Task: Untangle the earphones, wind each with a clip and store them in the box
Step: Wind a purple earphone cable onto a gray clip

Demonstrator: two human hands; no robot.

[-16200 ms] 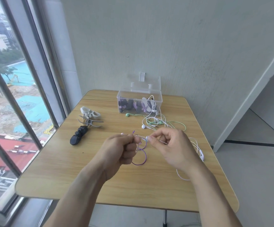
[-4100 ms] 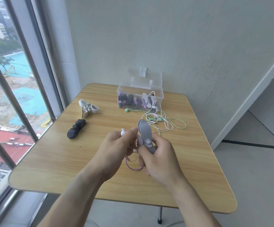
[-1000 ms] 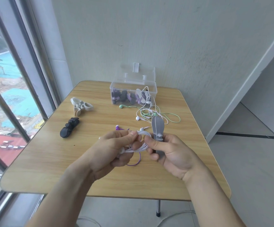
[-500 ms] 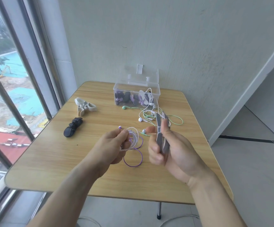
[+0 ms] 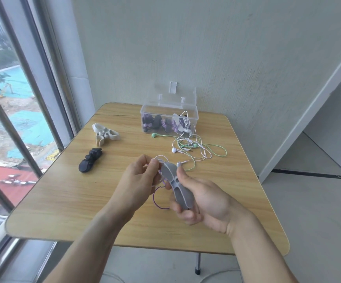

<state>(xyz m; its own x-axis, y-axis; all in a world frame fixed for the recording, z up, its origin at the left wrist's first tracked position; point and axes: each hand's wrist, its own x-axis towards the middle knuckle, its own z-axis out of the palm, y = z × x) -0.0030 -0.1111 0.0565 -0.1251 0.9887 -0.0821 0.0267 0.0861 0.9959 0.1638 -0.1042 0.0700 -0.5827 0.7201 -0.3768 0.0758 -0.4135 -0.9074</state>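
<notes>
Clip (image 5: pixel 178 185) gripped in right hand (image 5: pixel 202 203); cord (image 5: pixel 159 160) pinched by left hand (image 5: pixel 140 180) alongside, ready for winding.

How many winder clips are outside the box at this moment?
3. A grey clip is gripped in the right hand; a white clip and a black clip lie on the table's left side. Others inside the clear box can't be counted reliably.

High-rise room corner: small wooden counter (image 5: pixel 67 197) under fingers (image 5: pixel 155 166), tall window (image 5: pixel 12 119) left overlooking construction site, bare textured wall (image 5: pixel 206 48) beyond, tiled floor (image 5: pixel 318 221) right.
</notes>
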